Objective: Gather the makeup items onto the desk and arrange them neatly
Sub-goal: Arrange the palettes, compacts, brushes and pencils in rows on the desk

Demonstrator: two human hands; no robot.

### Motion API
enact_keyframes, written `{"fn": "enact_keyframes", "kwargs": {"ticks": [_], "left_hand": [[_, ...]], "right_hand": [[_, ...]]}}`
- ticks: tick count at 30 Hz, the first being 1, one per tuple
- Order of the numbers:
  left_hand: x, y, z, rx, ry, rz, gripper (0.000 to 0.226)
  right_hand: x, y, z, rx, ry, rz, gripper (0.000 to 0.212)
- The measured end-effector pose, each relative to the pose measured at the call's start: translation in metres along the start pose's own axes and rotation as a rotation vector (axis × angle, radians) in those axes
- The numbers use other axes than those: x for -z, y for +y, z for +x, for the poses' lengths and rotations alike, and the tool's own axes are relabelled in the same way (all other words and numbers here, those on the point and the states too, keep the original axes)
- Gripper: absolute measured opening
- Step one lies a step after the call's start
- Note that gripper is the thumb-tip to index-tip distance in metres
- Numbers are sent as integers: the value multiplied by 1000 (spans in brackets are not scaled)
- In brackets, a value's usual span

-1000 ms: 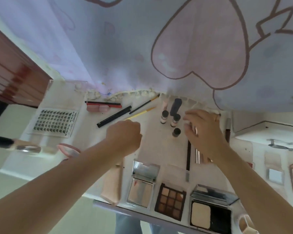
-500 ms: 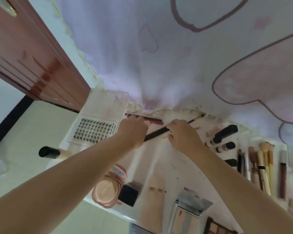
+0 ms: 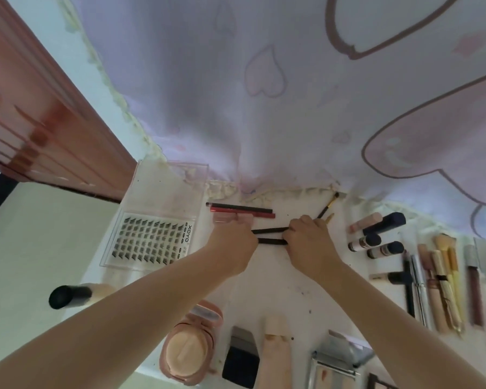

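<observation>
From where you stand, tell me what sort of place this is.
Probably a dressing desk in a bedroom or dorm. A white desk crowded with makeup, a clear case of false lashes, a row of brushes, and a heart-print curtain hanging behind. Both hands hold thin black pencils.

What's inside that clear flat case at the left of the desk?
The clear case holds rows of small dark lash clusters on a white card. Its far half looks bare; nothing covers it.
</observation>
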State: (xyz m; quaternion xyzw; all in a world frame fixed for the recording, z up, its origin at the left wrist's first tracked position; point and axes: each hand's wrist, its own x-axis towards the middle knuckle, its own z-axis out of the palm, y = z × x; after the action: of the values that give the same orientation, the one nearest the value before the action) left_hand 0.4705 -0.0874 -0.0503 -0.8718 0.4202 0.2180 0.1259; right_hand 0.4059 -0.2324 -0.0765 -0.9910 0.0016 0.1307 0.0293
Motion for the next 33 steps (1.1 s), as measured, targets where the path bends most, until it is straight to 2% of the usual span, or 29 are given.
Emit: {"fn": "enact_keyframes", "kwargs": {"ticks": [5,9,12,14,16,17,19,21,22,26,33], "left_hand": [[0,-1,0,-54,221,-188,33],[15,10,-6,-117,317,-312,34],[38,23,-21,-225,315,-372,28],[60,36,-34,-316,340,-379,25],[82,51,-43,-390,365,-356,35],[91,55,-44,-402,360,-366,39],[104,55,-40,-333,347,-406,42],[108,50,-32,-198,358,-435,37],[107,52,-28,-166,350,-410,36],[105,90,-19,-229,251,-355,38],[123,132,-17,-311,296,-354,35]], "right_hand": [[15,5,-15,-18,72,165,26],[49,13,-40,20,106,483,19],[83,28,-68,21,57,664,17],[106,38,-91,42,81,747,18],[120,51,-115,40,109,774,11],[124,60,-128,17,149,776,15],[127,86,-153,-130,306,861,20],[124,114,-175,-285,473,965,40],[122,121,-182,-319,504,966,46],[113,115,-180,-328,462,998,40],[112,123,-191,-284,550,1142,37]]}}
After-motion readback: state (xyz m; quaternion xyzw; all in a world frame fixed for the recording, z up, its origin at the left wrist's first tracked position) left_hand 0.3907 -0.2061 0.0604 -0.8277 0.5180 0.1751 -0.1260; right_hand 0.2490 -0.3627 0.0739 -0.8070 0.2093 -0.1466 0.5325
